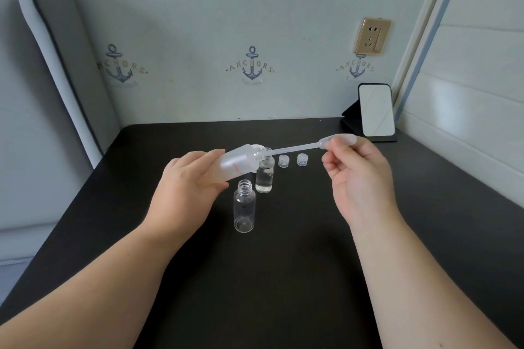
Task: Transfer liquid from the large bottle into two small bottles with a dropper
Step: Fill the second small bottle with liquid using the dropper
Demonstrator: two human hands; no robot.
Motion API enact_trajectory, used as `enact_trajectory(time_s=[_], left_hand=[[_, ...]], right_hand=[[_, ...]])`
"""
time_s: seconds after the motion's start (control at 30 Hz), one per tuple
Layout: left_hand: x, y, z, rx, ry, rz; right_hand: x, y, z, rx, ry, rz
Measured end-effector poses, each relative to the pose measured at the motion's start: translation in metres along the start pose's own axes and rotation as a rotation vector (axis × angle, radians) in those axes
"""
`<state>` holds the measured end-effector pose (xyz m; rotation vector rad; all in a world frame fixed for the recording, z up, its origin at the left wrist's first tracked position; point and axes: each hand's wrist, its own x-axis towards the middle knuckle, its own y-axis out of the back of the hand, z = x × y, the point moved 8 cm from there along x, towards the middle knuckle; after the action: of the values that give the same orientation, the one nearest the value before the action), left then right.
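Observation:
My left hand (187, 187) grips the large frosted bottle (239, 163), tilted so its open mouth points right. My right hand (360, 176) pinches the bulb of a clear plastic dropper (300, 148), whose tip sits at the large bottle's mouth. Below the large bottle stand two small clear bottles on the black table (283, 263). The nearer small bottle (244, 207) is open and looks empty. The farther small bottle (264, 176) holds clear liquid, and its neck is partly hidden behind the large bottle.
Two small clear caps (283, 161) (302, 159) lie on the table behind the bottles, and a white cap (257, 147) peeks out behind the large bottle. A standing mirror (375, 112) is at the back right corner. The wall runs close behind.

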<state>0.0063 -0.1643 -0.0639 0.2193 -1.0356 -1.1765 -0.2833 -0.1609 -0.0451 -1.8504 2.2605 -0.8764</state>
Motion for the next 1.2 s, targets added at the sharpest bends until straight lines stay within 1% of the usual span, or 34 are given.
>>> enact_trajectory(time_s=[0.33,0.57,0.73,0.97,1.2], left_hand=[[-0.001,-0.004,0.009,0.001,-0.052,-0.008],[-0.003,-0.006,0.013,0.015,-0.062,-0.044],[-0.004,-0.006,0.011,0.009,-0.055,-0.041],[-0.004,-0.004,0.009,0.004,-0.052,-0.027],[-0.005,-0.003,0.010,0.004,-0.056,-0.014]], right_hand=[[-0.013,-0.032,0.017,-0.163,-0.017,-0.121],[-0.018,-0.037,0.027,-0.238,-0.060,-0.160],[-0.019,-0.036,0.029,-0.204,-0.083,-0.151],[-0.017,-0.028,0.028,-0.086,-0.121,-0.110],[-0.016,-0.023,0.025,-0.041,-0.132,-0.107]])
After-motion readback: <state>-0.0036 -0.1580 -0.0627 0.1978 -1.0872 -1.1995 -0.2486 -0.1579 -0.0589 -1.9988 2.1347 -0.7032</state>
